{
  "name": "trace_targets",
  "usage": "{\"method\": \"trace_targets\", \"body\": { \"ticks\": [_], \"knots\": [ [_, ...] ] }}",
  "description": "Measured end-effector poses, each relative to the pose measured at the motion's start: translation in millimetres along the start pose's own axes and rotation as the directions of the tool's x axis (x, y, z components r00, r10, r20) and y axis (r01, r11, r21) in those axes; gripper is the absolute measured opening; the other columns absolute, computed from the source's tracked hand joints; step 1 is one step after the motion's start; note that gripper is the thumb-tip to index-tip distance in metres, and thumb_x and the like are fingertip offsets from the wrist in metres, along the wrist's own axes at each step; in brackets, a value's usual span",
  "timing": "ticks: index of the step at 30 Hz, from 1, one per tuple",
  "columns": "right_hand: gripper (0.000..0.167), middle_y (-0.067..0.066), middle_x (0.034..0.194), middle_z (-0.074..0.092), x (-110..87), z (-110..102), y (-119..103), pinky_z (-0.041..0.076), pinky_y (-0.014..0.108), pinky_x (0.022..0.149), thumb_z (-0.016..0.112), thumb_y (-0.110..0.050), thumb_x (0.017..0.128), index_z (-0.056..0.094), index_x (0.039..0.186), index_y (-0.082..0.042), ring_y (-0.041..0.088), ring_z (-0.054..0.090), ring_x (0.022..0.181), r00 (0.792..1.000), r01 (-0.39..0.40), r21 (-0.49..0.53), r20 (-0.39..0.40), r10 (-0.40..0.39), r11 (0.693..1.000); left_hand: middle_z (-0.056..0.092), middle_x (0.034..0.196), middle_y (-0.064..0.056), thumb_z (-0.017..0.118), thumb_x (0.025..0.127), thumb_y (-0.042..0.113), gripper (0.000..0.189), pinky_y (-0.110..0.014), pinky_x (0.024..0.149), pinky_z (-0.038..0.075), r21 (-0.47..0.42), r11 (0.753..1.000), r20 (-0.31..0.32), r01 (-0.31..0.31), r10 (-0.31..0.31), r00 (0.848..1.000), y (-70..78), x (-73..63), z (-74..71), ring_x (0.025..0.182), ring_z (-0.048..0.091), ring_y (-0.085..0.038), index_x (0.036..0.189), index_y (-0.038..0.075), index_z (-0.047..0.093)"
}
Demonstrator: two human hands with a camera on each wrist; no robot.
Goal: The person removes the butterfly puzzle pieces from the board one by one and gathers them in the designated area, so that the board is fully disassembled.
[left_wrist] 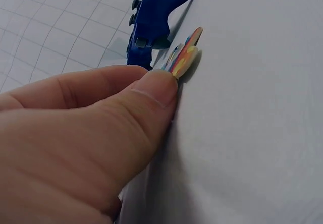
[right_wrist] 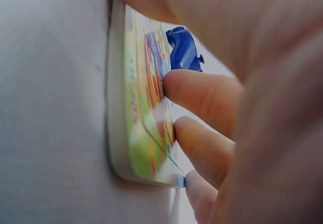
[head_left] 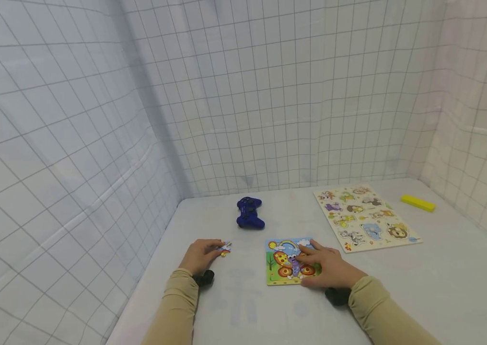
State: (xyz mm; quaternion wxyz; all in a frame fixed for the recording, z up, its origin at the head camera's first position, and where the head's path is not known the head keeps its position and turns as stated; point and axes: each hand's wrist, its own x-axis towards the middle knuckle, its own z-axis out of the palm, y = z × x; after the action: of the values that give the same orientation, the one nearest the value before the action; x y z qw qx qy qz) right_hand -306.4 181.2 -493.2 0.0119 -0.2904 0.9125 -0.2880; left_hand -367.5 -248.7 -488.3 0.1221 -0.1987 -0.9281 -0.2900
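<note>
My left hand [head_left: 202,255] pinches a small, colourful puzzle piece [head_left: 226,248] between thumb and fingers, just above or on the white table at the left. In the left wrist view the flat piece [left_wrist: 185,56] juts past the thumb tip, its outer edge rounded. My right hand [head_left: 327,266] rests on the right part of a square butterfly puzzle board [head_left: 274,275]. Its spread fingertips touch the picture, and the thumb lies by the near edge. In the right wrist view the board [right_wrist: 144,143] lies flat under the fingers. The hand hides the butterfly's right wing.
A dark blue game controller [head_left: 249,213] lies behind the hands, between them. Farther right is a large cream animal puzzle board [head_left: 366,218], with a yellow block [head_left: 418,202] beyond it. Grid-patterned white curtains [head_left: 248,120] stand at the back and both sides.
</note>
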Motion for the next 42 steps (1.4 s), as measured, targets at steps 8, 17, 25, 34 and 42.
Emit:
{"method": "trace_targets", "body": {
  "ticks": [8,17,25,34,42],
  "knots": [
    [0.07,0.004,0.163,0.042,-0.3,-3,2,0.02,0.073,0.112,0.079,-0.057,0.083,0.065,0.141,-0.021,0.045,0.019,0.156,1.0,-0.003,0.017,-0.002,0.003,1.0,0.074,0.127,-0.005,0.078,0.091,0.013,0.024,-0.054,0.11,0.046,-0.005,0.997,0.044,0.081,-0.081,0.996,-0.7,-0.1,-10.6,0.127,0.063,-0.034,0.114,0.018,0.08],
    [0.071,0.005,0.163,0.042,0.0,-8,-1,0.021,0.072,0.112,0.078,-0.058,0.083,0.064,0.142,-0.021,0.045,0.019,0.156,1.0,-0.008,0.011,0.0,0.008,1.0,0.072,0.13,-0.011,0.073,0.094,0.01,0.019,-0.056,0.112,0.043,-0.006,0.999,0.043,0.044,-0.044,0.998,-0.4,4.4,-14.2,0.128,0.061,-0.038,0.111,0.013,0.08],
    [0.07,0.005,0.163,0.042,1.9,-7,-1,0.02,0.073,0.113,0.079,-0.057,0.083,0.065,0.141,-0.02,0.044,0.018,0.156,1.0,-0.024,0.023,0.011,0.023,0.999,0.075,0.111,-0.009,0.071,0.097,0.012,0.02,-0.038,0.085,0.06,-0.064,0.996,-0.154,-0.066,0.055,0.987,56.9,19.5,6.7,0.1,0.072,-0.026,0.116,0.008,0.076],
    [0.068,0.005,0.162,0.043,3.7,-3,-3,0.024,0.073,0.11,0.079,-0.057,0.083,0.066,0.14,-0.022,0.045,0.019,0.155,1.0,-0.017,0.005,0.014,0.017,1.0,0.076,0.11,-0.004,0.07,0.098,0.013,0.027,-0.033,0.088,0.057,-0.052,0.995,0.179,-0.083,0.091,0.98,138.8,46.4,77.3,0.098,0.07,-0.015,0.125,0.01,0.072],
    [0.072,0.008,0.163,0.041,0.7,1,-4,0.021,0.074,0.113,0.078,-0.058,0.083,0.065,0.141,-0.016,0.044,0.02,0.156,1.0,-0.024,0.031,-0.008,0.024,0.999,0.07,0.092,0.006,0.076,0.094,0.019,0.016,-0.029,0.078,0.048,-0.026,0.999,0.059,-0.046,0.048,0.997,138.3,46.0,106.1,0.083,0.056,-0.007,0.109,0.015,0.077]
  ]
}}
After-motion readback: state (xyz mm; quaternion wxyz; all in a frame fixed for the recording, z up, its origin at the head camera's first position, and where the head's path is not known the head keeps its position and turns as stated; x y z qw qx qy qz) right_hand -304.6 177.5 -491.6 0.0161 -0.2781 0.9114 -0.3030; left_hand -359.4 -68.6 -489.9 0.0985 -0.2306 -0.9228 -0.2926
